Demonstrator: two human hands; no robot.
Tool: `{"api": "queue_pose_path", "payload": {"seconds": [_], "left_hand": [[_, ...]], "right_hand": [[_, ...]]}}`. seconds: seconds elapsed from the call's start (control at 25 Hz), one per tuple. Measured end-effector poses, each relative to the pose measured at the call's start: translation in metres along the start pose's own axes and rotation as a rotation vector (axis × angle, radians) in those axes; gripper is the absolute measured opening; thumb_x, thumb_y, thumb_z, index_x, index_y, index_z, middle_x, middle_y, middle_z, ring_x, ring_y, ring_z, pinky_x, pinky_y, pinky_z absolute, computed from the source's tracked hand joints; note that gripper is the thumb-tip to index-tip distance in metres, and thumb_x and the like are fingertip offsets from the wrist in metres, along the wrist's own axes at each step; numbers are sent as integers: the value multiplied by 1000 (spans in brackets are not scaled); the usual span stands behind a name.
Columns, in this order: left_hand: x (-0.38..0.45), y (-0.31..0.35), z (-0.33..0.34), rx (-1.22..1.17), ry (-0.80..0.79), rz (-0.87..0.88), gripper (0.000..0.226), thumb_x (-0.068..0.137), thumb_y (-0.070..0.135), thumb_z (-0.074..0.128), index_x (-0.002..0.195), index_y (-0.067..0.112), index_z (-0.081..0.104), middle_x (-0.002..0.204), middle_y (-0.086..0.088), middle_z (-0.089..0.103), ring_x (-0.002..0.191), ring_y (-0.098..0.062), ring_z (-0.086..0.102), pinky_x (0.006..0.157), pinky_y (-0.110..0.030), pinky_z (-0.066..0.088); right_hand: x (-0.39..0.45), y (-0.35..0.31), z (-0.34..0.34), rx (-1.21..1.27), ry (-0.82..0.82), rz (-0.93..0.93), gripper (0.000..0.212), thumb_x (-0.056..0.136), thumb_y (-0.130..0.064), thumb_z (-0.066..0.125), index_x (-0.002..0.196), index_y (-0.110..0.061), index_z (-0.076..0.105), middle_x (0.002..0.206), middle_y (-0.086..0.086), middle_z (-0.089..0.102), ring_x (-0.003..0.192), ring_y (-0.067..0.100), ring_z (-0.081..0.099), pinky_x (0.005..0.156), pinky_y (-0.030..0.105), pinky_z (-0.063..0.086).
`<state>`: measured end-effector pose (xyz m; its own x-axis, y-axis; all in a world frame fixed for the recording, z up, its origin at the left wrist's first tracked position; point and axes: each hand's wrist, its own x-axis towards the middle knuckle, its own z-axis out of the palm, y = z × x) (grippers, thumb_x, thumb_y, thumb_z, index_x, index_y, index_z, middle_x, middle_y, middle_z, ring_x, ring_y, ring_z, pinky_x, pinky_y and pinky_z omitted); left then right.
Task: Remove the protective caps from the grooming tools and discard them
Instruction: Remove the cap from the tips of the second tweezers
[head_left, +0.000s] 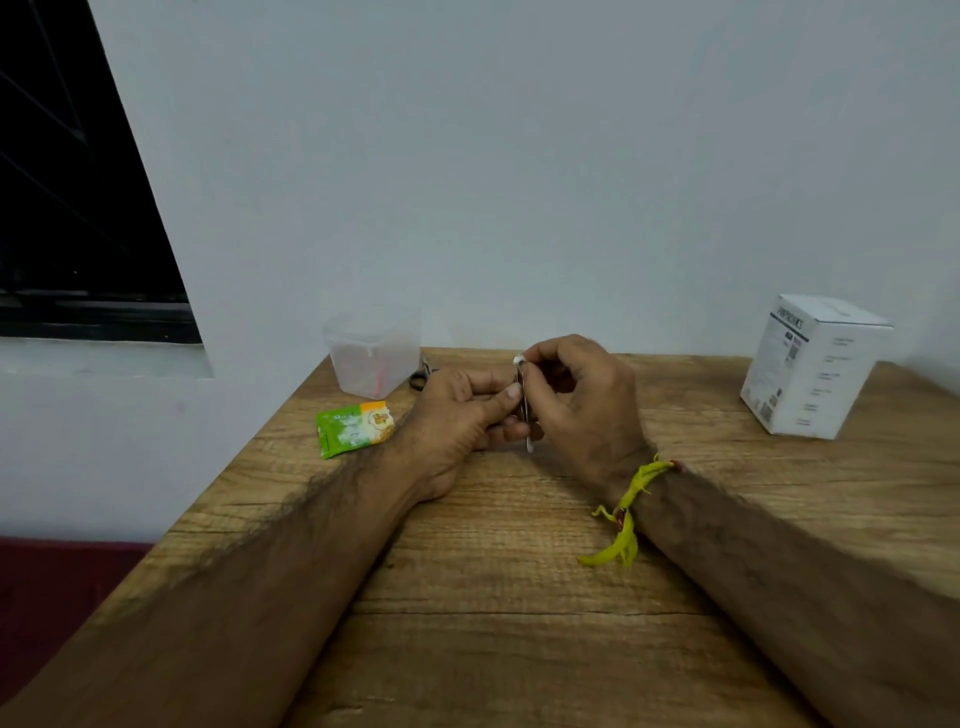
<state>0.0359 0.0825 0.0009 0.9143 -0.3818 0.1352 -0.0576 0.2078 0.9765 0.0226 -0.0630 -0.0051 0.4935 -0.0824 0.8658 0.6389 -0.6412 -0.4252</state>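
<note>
Wooden table (519, 571) meets a pale wall; above mid-table, left hand (457, 415) grips a slim metal tool (521, 395) upright, right hand (576, 400) pinching its white cap (518, 359) (top end). Container (371, 353), sachet (355, 427) sit left; box (810, 364) near the right edge.

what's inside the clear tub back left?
The clear tub is translucent: a pink streak shows low inside, identity unclear. Frosted walls blur the rest. Dark scissor handles poke out just right of it, partly covered by the left hand.
</note>
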Motion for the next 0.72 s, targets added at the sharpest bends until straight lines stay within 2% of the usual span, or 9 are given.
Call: {"api": "queue_pose_path", "payload": {"seconds": [0.28,0.44,0.72], "left_hand": [[2,0,-1,22,-1,-31,17,95,4,61,106,-2,72,86,-13,75,69,-18,73,61,-20,59],[3,-1,-2,23,2,-25,15,95,4,60,101,1,74,82,-9,75,70,-14,70,63,-20,58],[3,-1,-1,51,-8,-33,17,96,2,59,106,-3,72,85,-13,74,71,-18,70,62,-20,58]], "right_hand": [[1,1,-2,58,21,78,5,87,-5,71,85,-10,70,80,-3,67,73,11,64,67,31,55],[-1,1,-2,33,1,22,6,86,-3,70,84,-9,70,78,-5,66,71,11,64,64,32,56],[-1,4,-5,71,12,82,4,87,-6,71,86,-9,72,79,-6,68,72,9,67,65,32,58]]}}
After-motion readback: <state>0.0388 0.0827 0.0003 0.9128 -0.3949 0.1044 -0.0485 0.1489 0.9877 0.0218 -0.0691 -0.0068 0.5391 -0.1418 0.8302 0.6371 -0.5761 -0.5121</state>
